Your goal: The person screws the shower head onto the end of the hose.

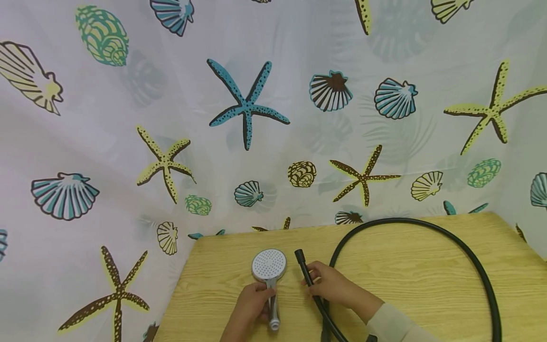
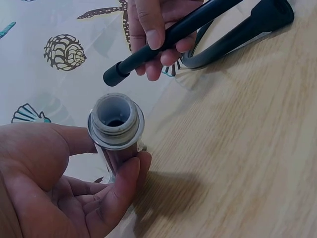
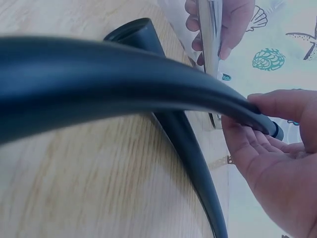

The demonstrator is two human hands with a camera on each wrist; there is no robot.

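My left hand point(image 1: 252, 304) grips the handle of a chrome shower head point(image 1: 268, 264), whose round white spray face points up in the head view. In the left wrist view the threaded open end of the shower head point(image 2: 117, 118) faces the camera. My right hand point(image 1: 331, 284) pinches a black shower hose point(image 1: 304, 266) a little behind its end. That hose end point(image 2: 115, 75) lies apart from the threaded end, a short way above it in the left wrist view. In the right wrist view the near stretch of hose hides part of the chrome handle point(image 3: 210, 37).
The hose loops wide over the wood-grain table point(image 1: 406, 266) on the right. Its other, flared end point(image 2: 275, 14) lies on the table near my right hand. A white curtain point(image 1: 290, 142) printed with shells and starfish surrounds the table's back and sides.
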